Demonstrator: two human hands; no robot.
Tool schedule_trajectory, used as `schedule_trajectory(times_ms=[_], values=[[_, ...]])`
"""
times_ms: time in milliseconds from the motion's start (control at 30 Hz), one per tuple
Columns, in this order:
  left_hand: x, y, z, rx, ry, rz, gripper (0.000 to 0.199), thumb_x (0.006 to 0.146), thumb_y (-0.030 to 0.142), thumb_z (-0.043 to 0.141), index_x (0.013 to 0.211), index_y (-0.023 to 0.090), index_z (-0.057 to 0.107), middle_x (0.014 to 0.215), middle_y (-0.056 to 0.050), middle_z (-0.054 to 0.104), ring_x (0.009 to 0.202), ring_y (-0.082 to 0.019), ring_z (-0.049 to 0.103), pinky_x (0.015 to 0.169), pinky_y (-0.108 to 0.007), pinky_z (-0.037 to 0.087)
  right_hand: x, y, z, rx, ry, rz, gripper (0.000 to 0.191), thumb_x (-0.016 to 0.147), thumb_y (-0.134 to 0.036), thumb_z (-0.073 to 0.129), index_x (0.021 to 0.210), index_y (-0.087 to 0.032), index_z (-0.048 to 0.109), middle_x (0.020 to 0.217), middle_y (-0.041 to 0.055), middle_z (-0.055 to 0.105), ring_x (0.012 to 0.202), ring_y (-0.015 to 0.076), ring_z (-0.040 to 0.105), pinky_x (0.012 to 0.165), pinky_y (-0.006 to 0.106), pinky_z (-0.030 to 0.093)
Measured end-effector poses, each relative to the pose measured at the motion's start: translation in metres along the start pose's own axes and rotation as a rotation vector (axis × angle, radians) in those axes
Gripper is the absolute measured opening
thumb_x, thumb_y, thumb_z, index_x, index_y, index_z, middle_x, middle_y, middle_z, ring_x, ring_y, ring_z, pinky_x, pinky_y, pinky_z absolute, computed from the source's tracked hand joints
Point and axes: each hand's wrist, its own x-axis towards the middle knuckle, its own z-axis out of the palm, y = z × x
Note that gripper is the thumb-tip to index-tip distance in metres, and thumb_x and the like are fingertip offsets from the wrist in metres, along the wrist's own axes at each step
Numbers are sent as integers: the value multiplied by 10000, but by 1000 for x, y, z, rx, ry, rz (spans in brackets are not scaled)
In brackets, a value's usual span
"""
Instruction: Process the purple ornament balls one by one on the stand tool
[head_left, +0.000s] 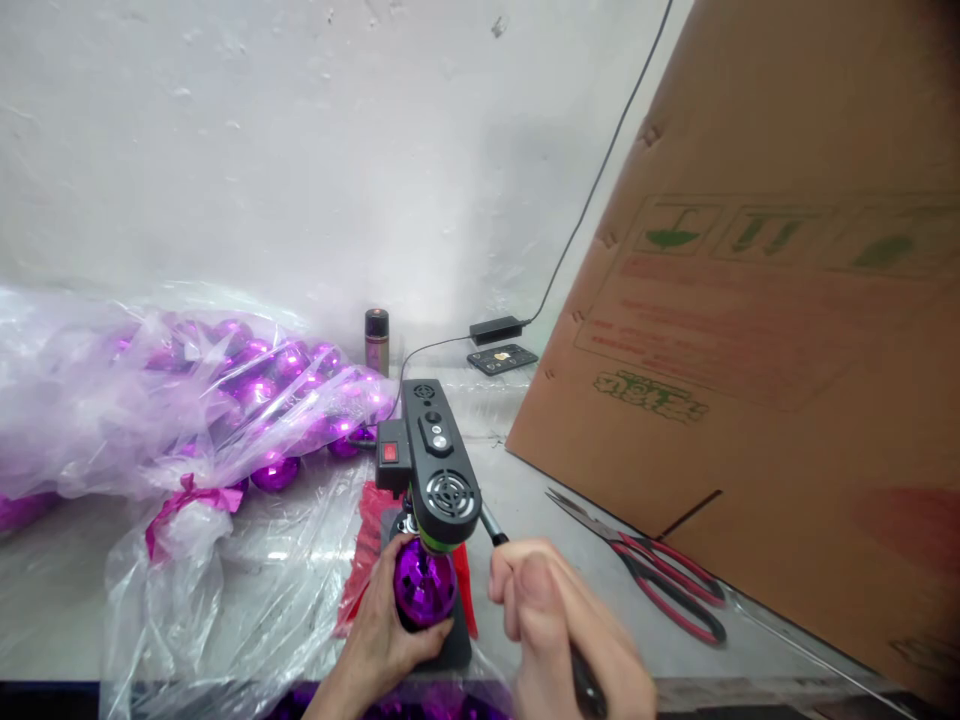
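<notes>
My left hand [382, 635] is wrapped around a shiny purple ball [425, 590], thumb and fingers on its sides. The ball sits under the round head of a small black machine [441, 450], above the machine's dark base [454, 650]. A red rocker switch [390, 452] shows on the machine's left side. My right hand [562, 625] is closed around the black handle [587, 690] of a lever, whose metal rod [489, 520] runs to the machine's right side. Whether the ball touches the machine's head cannot be made out.
Clear plastic bagging [172, 400] with several purple balls [276, 472] lies left. Red-and-black scissors [667, 575] lie right, beside a tilted cardboard box [750, 300]. Behind stand a small black-capped can [377, 340], a power adapter [496, 329] with cable, and a phone-like slab [502, 358].
</notes>
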Motion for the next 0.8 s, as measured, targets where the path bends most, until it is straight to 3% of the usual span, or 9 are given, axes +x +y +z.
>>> schedule_trajectory(times_ms=[167, 233, 333, 433, 533, 667, 733, 800], values=[[-4, 8, -6, -13, 40, -24, 962, 682, 426, 1015, 1543, 200, 650, 1563, -230, 796, 1513, -519, 747, 1341, -742, 553, 10, 13, -10, 57, -168, -138, 396, 1159, -27, 530, 835, -249, 478, 717, -63, 476, 624, 82, 541, 598, 251, 432], [-24, 4, -18, 7, 113, -9, 973, 712, 450, 1032, 1569, 220, 636, 1572, -198, 796, 1510, -486, 757, 1337, -708, 573, 9, 16, -13, 66, -171, -154, 385, 1155, -28, 532, 849, -254, 468, 726, -66, 466, 634, 82, 541, 608, 249, 442], [-77, -16, -41, 78, 183, 32, 1023, 762, 501, 1048, 1647, 249, 601, 1628, -169, 780, 1524, -455, 759, 1343, -659, 588, 6, 16, -15, 79, -182, -151, 372, 1151, -31, 540, 863, -256, 469, 743, -65, 475, 668, 84, 552, 632, 247, 450], [-135, -44, -57, 196, 6, 49, 1153, 652, 426, 1143, 1670, 269, 626, 1637, -167, 797, 1473, -460, 801, 1284, -576, 663, 3, 15, -15, 79, -188, -148, 362, 1145, -27, 539, 868, -254, 486, 754, -58, 513, 672, 87, 563, 637, 259, 453], [-166, -66, -52, 428, -227, 106, 1039, 695, 243, 1141, 1640, 249, 708, 1645, -213, 789, 1501, -468, 786, 1283, -544, 661, 0, 17, -15, 70, -167, -140, 359, 1144, -32, 546, 860, -249, 513, 731, -56, 530, 645, 96, 556, 618, 279, 438], [-156, -75, -36, 689, -365, 158, 954, 866, 230, 1058, 1734, 253, 666, 1712, -256, 724, 1546, -463, 749, 1295, -559, 628, -1, 22, -21, 56, -183, -128, 357, 1148, -45, 553, 856, -246, 512, 748, -53, 572, 654, 91, 577, 621, 264, 444], [-138, -69, -40, 685, -426, 191, 824, 980, 335, 992, 1738, 334, 670, 1654, -196, 788, 1493, -416, 789, 1234, -481, 665, 0, 24, -24, 48, -207, -135, 354, 1145, -36, 548, 862, -246, 512, 755, -47, 581, 654, 92, 587, 612, 257, 445], [-115, -54, -54, 564, -536, 257, 597, 1054, 439, 918, 1631, 412, 770, 1477, -99, 901, 1324, -339, 875, 1087, -335, 708, 0, 23, -24, 45, -221, -156, 351, 1140, -26, 549, 870, -247, 510, 745, -44, 565, 639, 93, 573, 593, 255, 434]])
